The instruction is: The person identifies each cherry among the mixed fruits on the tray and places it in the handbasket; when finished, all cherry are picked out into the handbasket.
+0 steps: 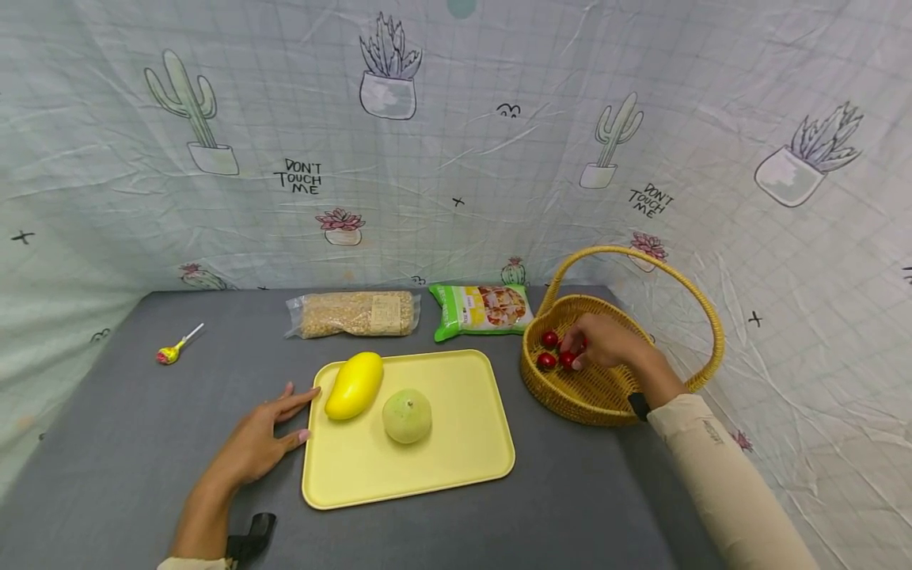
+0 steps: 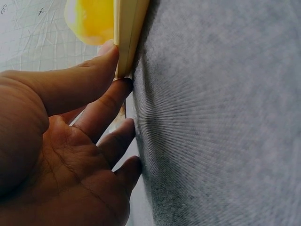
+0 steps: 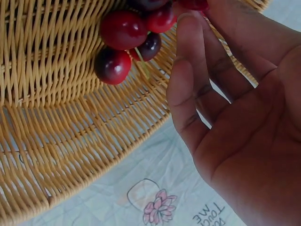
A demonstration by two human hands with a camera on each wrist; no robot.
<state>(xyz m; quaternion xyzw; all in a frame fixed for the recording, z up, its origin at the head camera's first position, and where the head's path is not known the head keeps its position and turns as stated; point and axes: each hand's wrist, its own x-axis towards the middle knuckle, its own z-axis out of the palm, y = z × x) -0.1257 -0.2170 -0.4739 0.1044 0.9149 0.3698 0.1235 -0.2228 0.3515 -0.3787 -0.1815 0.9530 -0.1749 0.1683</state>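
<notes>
My left hand [image 1: 258, 443] rests at the left edge of a pale yellow tray [image 1: 463, 435], thumb and fingers fairly straight. Its thumb touches the rim in the left wrist view. On the tray lie a yellow mango [image 1: 354, 386] and a round pale green fruit [image 1: 407, 416]. My right hand [image 1: 606, 340] reaches under the handle into a wicker basket [image 1: 570, 405]. Between its fingertips is a red cherry [image 3: 194, 4], partly cut off by the frame's top edge. Several other dark red cherries [image 3: 123, 29] lie beside the fingers in the basket.
Behind the tray lie a clear bag of grains [image 1: 356, 314] and a green food packet [image 1: 484, 309]. A wrapped lollipop [image 1: 171, 352] is at the far left of the grey table [image 1: 107, 451]. The basket's tall handle [image 1: 701, 305] arches over the right forearm.
</notes>
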